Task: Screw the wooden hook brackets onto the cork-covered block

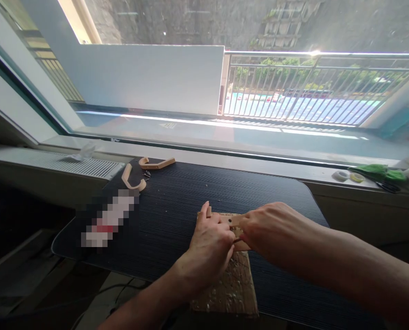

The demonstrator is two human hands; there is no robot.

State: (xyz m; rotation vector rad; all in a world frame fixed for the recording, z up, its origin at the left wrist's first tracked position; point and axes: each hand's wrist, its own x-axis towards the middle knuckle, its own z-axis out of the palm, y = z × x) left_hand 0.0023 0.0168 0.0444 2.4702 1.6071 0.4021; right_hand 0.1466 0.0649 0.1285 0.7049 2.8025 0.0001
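- Two curved wooden pieces (125, 175) and small metal bits (147, 174) on the worktop (177, 201), well left of and beyond the hands
- Left hand (209, 245) curled over and holding a drilled wooden piece (237, 221), which lies between both hands
- Pitted board (237, 288) beneath
- Right hand (273, 229) curled at the piece's right end; grip unclear

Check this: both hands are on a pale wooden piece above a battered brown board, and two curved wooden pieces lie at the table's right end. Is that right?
Not quite: the head view shows the two curved wooden pieces at the left end of the table. The left hand and right hand are on a pale wooden piece above a battered brown board.
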